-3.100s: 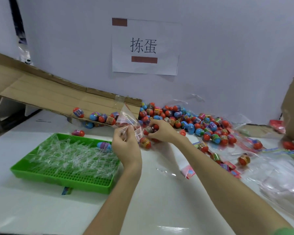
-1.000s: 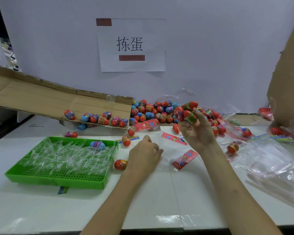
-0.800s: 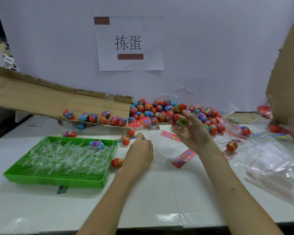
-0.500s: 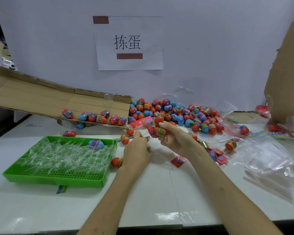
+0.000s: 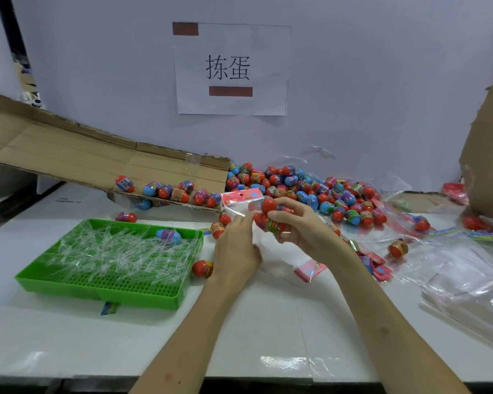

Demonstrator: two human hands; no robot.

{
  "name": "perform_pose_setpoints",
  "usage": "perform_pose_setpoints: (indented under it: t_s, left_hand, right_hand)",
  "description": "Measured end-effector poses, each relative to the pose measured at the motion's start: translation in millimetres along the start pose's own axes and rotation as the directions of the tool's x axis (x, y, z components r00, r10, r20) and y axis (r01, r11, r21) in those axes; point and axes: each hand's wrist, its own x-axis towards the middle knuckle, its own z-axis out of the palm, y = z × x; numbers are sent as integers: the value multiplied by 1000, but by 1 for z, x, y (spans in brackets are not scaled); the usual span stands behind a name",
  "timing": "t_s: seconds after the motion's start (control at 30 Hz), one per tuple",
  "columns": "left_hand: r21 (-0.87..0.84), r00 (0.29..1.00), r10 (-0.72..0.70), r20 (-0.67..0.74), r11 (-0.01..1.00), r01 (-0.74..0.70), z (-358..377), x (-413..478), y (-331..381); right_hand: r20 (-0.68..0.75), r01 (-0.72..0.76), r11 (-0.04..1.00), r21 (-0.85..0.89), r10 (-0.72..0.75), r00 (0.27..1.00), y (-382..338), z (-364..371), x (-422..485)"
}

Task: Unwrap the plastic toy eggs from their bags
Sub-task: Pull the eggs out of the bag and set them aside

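Above the white table, my right hand point(image 5: 302, 228) grips a cluster of red toy eggs point(image 5: 269, 216) that sit at the mouth of a clear bag. The bag point(image 5: 236, 204) has a pink header card at its top. My left hand point(image 5: 235, 245) pinches the clear plastic of this bag just left of the eggs. A big pile of loose red, blue and purple eggs point(image 5: 305, 189) lies behind my hands against the wall. Single eggs lie near my left hand, one at the tray's corner point(image 5: 202, 268).
A green tray point(image 5: 108, 288) full of clear plastic strips, with one blue egg point(image 5: 168, 236) in it, sits at the left. A tilted cardboard flap point(image 5: 97, 166) holds a row of eggs. Empty clear bags point(image 5: 464, 274) and pink header cards point(image 5: 309, 270) litter the right side. A cardboard box point(image 5: 490, 155) stands far right.
My right hand brought the cluster of eggs down and left from above the pile to meet my left hand, which lifted off the table and took hold of the bag.
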Motion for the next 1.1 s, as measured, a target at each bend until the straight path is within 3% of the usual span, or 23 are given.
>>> perform_pose_setpoints:
  t_s: [0.07,0.2,0.3,0.53,0.73,0.93,1.1]
  left_hand:
    - [15,1000,16,9,1000,-16,0,0,0]
    - [167,999,6,49,986,-14,1,1,-1]
    - [124,998,9,69,992,-17,5,1,-4]
    - [30,995,0,96,1000,-3,9,7,-8]
    - [-59,998,-35,44,998,37,7,8,-8]
    - [74,999,-24,42,997,21,6,6,-7]
    - [-61,998,-45,35,997,47,10,9,-11]
  right_hand:
    - [-12,40,997,66,-39,999,-2,-2,-1]
    - [90,88,916,391,-133,987,-6,0,-5]
    - [146,69,901,429,-144,979,-1,10,-7]
    - [-29,107,962,252,-103,994,4,16,1]
    - [76,0,997,77,-6,997,7,5,3]
    - [33,-40,998,-48,42,999,7,-3,5]
    - [-3,-47,976,-211,48,999,12,-5,7]
